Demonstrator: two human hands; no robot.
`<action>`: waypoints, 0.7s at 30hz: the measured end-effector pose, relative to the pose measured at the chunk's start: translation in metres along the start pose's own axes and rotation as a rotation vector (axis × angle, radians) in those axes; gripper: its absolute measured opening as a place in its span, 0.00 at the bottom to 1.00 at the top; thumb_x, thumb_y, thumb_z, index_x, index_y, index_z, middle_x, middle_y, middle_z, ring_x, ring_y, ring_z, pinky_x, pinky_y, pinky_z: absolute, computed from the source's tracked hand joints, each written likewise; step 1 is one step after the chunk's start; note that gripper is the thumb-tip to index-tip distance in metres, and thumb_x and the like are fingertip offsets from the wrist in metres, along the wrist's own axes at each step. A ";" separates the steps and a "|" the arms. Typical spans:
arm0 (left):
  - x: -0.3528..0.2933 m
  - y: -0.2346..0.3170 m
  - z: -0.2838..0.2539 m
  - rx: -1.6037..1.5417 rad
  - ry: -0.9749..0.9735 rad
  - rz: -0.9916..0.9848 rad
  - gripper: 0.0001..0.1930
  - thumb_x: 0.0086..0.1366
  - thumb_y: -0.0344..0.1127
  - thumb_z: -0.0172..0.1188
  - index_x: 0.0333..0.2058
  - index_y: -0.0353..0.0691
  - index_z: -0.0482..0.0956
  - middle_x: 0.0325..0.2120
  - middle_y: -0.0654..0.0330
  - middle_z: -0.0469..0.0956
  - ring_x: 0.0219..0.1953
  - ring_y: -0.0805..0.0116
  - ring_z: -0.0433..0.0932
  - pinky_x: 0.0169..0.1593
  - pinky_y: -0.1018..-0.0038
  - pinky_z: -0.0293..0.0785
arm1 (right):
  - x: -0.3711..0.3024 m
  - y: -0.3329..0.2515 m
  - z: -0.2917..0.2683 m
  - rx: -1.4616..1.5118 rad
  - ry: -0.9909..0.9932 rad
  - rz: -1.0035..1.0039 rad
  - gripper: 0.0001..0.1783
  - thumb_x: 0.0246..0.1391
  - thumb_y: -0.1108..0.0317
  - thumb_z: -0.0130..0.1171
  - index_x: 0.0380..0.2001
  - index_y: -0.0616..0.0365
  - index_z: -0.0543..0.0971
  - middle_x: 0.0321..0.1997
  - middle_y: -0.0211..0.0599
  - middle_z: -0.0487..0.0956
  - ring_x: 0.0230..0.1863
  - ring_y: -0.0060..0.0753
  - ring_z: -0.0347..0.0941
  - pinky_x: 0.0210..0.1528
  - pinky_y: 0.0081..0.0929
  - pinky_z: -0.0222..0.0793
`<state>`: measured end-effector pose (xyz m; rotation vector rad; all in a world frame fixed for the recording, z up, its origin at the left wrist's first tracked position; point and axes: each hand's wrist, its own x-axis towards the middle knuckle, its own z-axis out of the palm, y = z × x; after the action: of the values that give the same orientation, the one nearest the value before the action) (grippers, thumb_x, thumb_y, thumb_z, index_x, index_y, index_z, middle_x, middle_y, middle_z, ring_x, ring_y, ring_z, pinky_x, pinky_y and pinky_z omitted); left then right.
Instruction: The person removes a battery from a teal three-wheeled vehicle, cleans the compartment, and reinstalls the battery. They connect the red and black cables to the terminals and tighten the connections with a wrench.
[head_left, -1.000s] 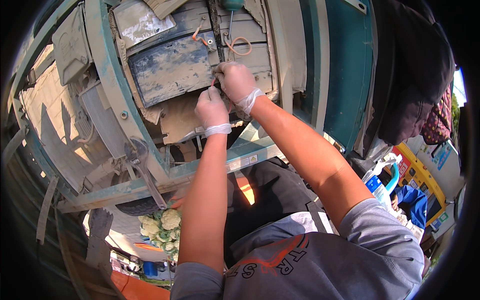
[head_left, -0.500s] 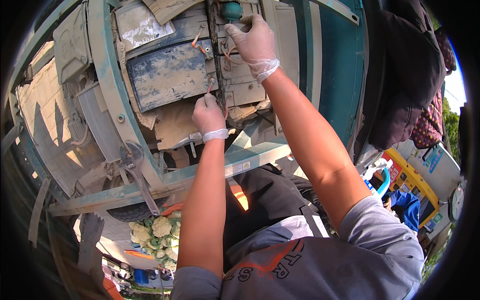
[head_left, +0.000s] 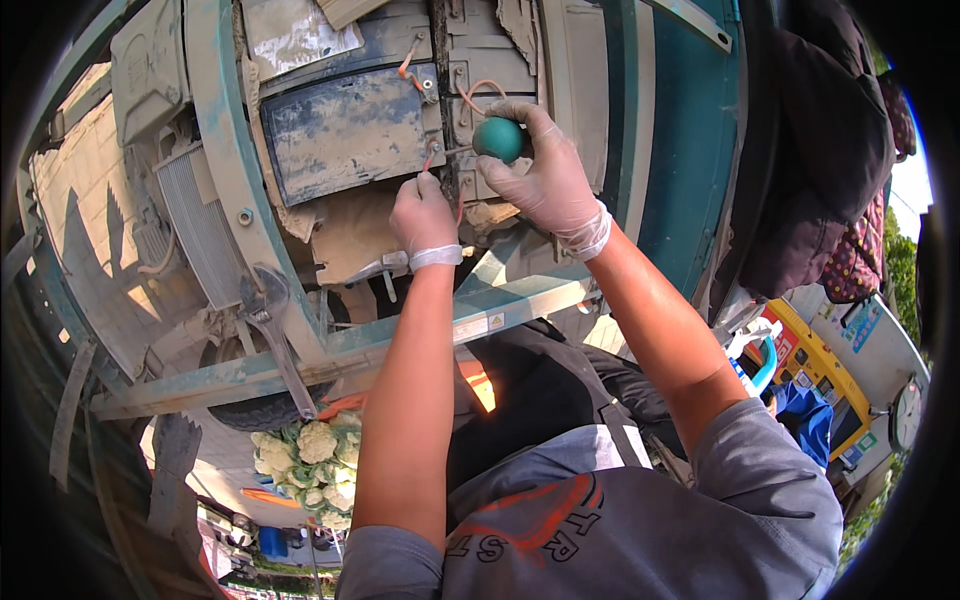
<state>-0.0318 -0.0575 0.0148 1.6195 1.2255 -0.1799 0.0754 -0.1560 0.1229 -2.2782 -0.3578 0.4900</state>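
Note:
Both my hands wear thin clear gloves. My right hand is closed round a screwdriver with a round green ball handle, thumb below and fingers above. Its thin shaft points left, toward a terminal bolt on the edge of a dusty black battery; whether the tip touches the bolt is too small to tell. Just below that bolt my left hand pinches a thin red wire. An orange-red wire bends off another terminal higher up, and a loop of wire sits right of the gap.
A teal metal frame surrounds the batteries, its lower rail crossing under my forearms. An adjustable wrench leans on the frame at left. Cauliflowers lie below it. Dark clothing hangs at right.
My right hand has come down from the top with the screwdriver, turning it from upright to sideways, level with the lower terminal. My left hand stays at the red wire.

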 end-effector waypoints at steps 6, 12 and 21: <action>0.000 0.001 -0.001 -0.003 0.007 0.031 0.18 0.67 0.44 0.53 0.28 0.33 0.80 0.24 0.40 0.78 0.31 0.37 0.77 0.35 0.51 0.70 | -0.020 0.008 0.021 -0.011 0.078 -0.087 0.29 0.47 0.70 0.69 0.52 0.59 0.70 0.48 0.46 0.78 0.49 0.42 0.78 0.53 0.32 0.73; -0.001 0.002 -0.002 -0.012 -0.007 0.024 0.18 0.67 0.44 0.53 0.28 0.33 0.80 0.25 0.39 0.78 0.31 0.37 0.77 0.35 0.51 0.70 | -0.022 0.007 0.024 -0.021 0.064 -0.100 0.29 0.46 0.71 0.69 0.52 0.58 0.71 0.49 0.48 0.77 0.50 0.49 0.77 0.53 0.34 0.72; 0.000 0.001 -0.001 -0.034 -0.007 0.041 0.20 0.66 0.46 0.50 0.30 0.34 0.81 0.27 0.38 0.78 0.33 0.36 0.77 0.37 0.50 0.71 | -0.013 -0.004 0.007 -0.226 -0.335 -0.450 0.29 0.44 0.70 0.69 0.51 0.53 0.73 0.54 0.44 0.76 0.53 0.53 0.73 0.53 0.40 0.72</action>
<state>-0.0314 -0.0561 0.0157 1.6121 1.1836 -0.1386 0.0601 -0.1543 0.1241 -2.2259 -1.1129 0.6169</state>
